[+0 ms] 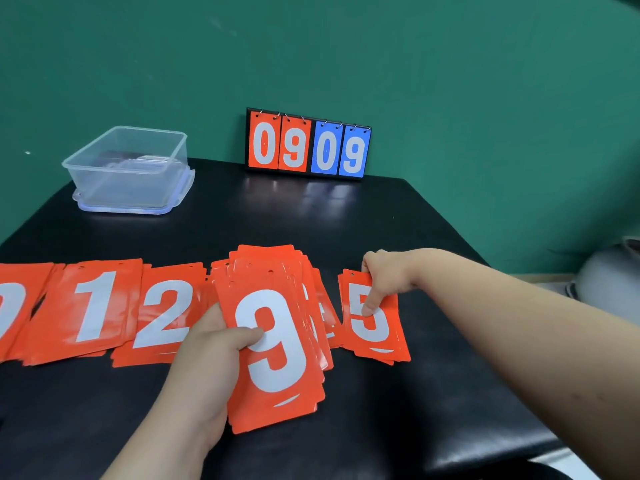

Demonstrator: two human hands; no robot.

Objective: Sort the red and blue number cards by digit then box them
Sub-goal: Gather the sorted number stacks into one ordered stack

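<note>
My left hand (211, 362) holds a fanned stack of red cards (273, 341) above the black table (277, 209), a white 9 on top, thumb pressed on the digit. My right hand (384, 278) rests on the red 5 pile (375, 344), thumb on the digit, fingers at the top edge. Red piles lie in a row to the left: 0 (14, 306), 1 (93, 306), 2 (166, 313). Another pile (323, 306) lies mostly hidden behind the held stack. No loose blue cards are in view.
A clear plastic box (128, 168) sits on its lid at the table's back left. A flip scoreboard (308, 143) reading 09 in red and 09 in blue stands against the green wall. A grey object (609, 282) is off the table's right side.
</note>
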